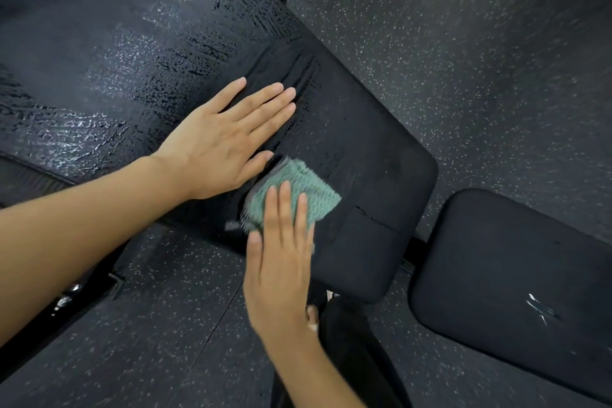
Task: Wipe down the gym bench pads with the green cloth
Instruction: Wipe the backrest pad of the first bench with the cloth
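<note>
We saw the fingers (pixel 285 209) of the right hand (pixel 281 262) held straight and close together, pressed flat on the green cloth (pixel 314 189) and gripping nothing, their tips pointing away from the person. The cloth lay bunched under them, about as broad as it was long, so we could give it no clear long axis. It sat on the long bench pad (pixel 371 142), close to the pad's near edge and not far from its rounded end. Just beside the cloth, the left hand (pixel 222 146) rested palm down on the same pad, its fingers (pixel 265 103) straight and slightly spread, pointing up and to the right, with the thumb tip almost at the cloth's upper edge. The long pad ran from upper left to lower right; its upper-left stretch carried a streaky wet film (pixel 132 63), while the part round the hands looked matt and dark, with a small crack (pixel 371 217) to the right of the cloth. A smaller black pad (pixel 496 262), apart from the first across a narrow gap, lay at lower right with a white scuff (pixel 543 308) on it. Beneath both spread a dark speckled rubber floor (pixel 463 43).
</note>
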The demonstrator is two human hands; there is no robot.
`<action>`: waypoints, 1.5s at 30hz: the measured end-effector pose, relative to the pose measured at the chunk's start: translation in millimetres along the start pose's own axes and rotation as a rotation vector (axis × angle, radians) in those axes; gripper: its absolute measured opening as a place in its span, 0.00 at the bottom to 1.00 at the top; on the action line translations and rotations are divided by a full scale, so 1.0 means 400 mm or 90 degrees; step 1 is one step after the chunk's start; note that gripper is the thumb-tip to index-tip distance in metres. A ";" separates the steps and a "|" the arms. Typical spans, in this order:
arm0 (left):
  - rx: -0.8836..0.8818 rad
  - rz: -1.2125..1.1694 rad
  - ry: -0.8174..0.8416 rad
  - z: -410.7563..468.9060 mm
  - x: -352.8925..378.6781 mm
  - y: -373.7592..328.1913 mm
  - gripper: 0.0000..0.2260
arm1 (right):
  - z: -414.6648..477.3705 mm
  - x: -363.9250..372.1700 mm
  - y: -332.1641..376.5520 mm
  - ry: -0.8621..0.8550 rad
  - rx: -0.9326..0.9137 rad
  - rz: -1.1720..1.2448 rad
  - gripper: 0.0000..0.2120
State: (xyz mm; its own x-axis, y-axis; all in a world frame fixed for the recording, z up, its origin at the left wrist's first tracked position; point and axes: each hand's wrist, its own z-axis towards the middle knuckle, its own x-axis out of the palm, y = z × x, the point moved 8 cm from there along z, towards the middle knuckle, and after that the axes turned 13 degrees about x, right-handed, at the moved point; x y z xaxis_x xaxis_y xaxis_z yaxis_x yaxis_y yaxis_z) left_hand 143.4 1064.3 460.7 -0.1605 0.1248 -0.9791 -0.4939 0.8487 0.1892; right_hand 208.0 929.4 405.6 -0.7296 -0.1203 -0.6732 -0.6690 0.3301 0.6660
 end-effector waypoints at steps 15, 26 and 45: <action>0.014 0.001 -0.002 -0.004 0.002 -0.001 0.28 | -0.045 0.055 0.084 -0.040 0.003 -0.036 0.25; 0.007 0.012 -0.008 -0.006 0.003 -0.003 0.28 | -0.058 0.013 -0.145 -0.114 0.148 -0.013 0.25; -0.017 0.030 0.001 0.006 0.007 -0.022 0.29 | -0.059 0.014 -0.137 -0.045 0.047 -0.003 0.25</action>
State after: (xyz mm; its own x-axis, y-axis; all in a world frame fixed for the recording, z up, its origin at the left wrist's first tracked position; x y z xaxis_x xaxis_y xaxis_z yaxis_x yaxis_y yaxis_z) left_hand 149.4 1058.3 455.9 -0.1847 0.1637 -0.9691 -0.5088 0.8277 0.2368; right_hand 237.1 888.5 373.0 -0.7133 -0.0564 -0.6986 -0.6576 0.3988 0.6392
